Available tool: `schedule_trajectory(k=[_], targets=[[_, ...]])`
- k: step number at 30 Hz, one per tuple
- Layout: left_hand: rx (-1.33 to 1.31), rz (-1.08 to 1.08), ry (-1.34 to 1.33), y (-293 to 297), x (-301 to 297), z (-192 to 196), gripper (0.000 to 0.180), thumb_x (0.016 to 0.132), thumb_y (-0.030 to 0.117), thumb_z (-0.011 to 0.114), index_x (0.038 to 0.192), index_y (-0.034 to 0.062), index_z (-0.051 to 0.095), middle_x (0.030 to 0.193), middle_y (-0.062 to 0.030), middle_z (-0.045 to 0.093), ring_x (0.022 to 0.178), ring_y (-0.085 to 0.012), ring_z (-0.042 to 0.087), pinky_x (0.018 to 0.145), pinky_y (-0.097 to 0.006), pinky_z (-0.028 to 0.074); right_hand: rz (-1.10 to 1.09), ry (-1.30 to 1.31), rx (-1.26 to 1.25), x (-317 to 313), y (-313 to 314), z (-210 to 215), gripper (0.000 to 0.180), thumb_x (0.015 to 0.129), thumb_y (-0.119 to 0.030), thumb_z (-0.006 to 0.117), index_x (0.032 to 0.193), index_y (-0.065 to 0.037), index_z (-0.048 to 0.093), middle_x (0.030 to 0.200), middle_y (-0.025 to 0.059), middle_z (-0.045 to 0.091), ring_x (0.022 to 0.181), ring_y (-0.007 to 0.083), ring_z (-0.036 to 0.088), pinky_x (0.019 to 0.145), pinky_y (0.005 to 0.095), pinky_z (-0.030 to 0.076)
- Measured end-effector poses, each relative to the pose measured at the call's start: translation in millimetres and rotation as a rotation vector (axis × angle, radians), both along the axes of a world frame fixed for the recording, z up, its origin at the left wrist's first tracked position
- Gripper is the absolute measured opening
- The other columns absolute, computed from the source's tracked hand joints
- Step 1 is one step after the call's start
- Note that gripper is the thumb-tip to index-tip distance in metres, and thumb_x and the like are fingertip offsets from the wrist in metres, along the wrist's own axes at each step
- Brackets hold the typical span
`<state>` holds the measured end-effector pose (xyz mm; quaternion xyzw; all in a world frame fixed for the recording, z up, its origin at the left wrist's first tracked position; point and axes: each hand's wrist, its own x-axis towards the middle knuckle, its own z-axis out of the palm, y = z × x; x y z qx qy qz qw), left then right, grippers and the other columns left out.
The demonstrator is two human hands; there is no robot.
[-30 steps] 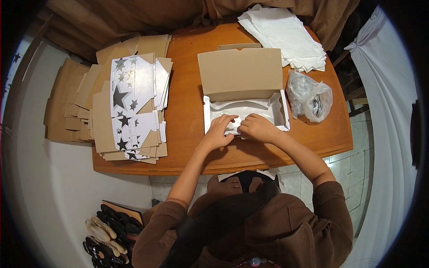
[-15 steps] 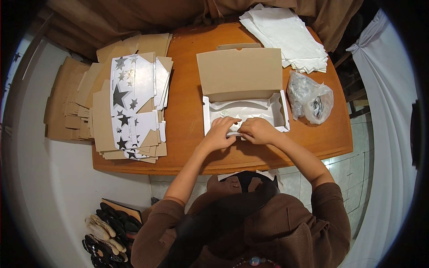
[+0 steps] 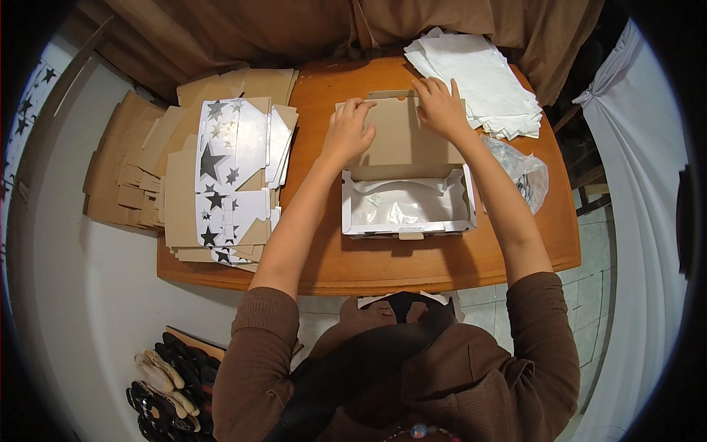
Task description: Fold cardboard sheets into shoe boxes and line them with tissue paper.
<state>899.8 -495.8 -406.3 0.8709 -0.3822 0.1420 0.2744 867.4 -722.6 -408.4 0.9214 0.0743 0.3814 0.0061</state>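
While my bare left hand [image 3: 350, 132] and right hand [image 3: 440, 110], fingers apart, stand at the tan rectangular cardboard lid's [image 3: 399, 140] ten and two o'clock, I read its long axis nine-to-three.

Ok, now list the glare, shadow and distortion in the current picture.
Head view: glare whitens part of the star-printed card; head view: glints on the shiny material inside the open box; head view: shadow on the wooden table in front of that box; head view: fisheye bends edges toward the rim, corners black.
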Motion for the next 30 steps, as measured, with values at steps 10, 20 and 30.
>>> schedule_trajectory(k=[10, 20, 30], targets=[[-0.026, 0.304, -0.374, 4, -33, -13, 0.055, 0.074, 0.024, 0.065, 0.125, 0.0102, 0.048, 0.125, -0.0112, 0.044, 0.122, -0.0303, 0.037, 0.106, -0.052, 0.018, 0.253, 0.047, 0.019, -44, -6, 30, 0.023, 0.073, -0.006, 0.059, 0.096, -0.009, 0.059, 0.090, 0.0062, 0.057, 0.091, 0.0236, 0.056, 0.088, 0.0391, 0.043], [-0.037, -0.008, -0.435, 31, -78, -3, 0.027, 0.066, 0.008, 0.068, 0.091, 0.0086, 0.059, 0.085, -0.0034, 0.060, 0.080, -0.0205, 0.058, 0.077, -0.035, 0.043, 0.607, 0.074, 0.153, -133, 3, 39, 0.020, 0.072, -0.001, 0.063, 0.091, -0.006, 0.058, 0.087, 0.0079, 0.055, 0.083, 0.0280, 0.053, 0.077, 0.0390, 0.043], [-0.088, 0.022, -0.440, 28, -104, -15, 0.028, 0.064, 0.007, 0.068, 0.091, 0.0091, 0.060, 0.086, -0.0017, 0.061, 0.082, -0.0187, 0.058, 0.079, -0.034, 0.039, -0.182, 0.592, 0.927, -186, -51, -82, 0.027, 0.083, -0.024, 0.061, 0.093, 0.000, 0.055, 0.076, 0.0120, 0.060, 0.068, 0.0252, 0.059, 0.065, 0.0339, 0.047]])
